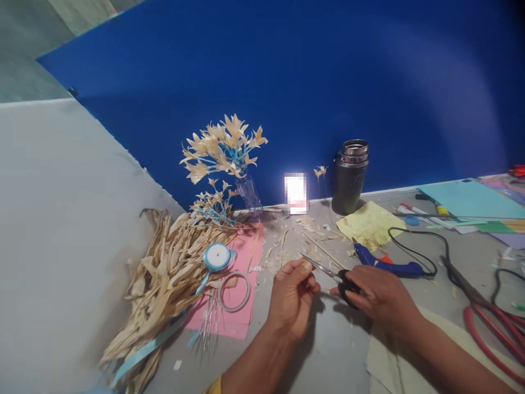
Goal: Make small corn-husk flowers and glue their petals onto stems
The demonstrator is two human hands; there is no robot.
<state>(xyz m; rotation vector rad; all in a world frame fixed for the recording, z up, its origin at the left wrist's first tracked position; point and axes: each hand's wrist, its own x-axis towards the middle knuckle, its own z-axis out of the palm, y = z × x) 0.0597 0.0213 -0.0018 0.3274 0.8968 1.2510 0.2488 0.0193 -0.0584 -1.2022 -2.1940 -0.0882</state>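
Observation:
My right hand (379,298) grips the black handles of small scissors (328,271), whose blades point left toward my left hand (292,298). My left hand is closed in a pinch just under the blade tips; what it holds is too small to make out. Both hands hover over the grey table (320,350), among dry husk scraps (295,241). A pile of dried corn husks (164,279) lies to the left, beside a roll of light blue ribbon (217,256) and a roll of clear tape (234,291) on pink paper (240,306).
Husk flowers on blue stems stand in a clear vase (223,150) against a blue backdrop. Also on the table: a dark steel tumbler (349,176), a blue glue gun (385,264) with black cord, yellow paper (371,225), large red-handled scissors (492,323), coloured sheets and markers (471,205) at right.

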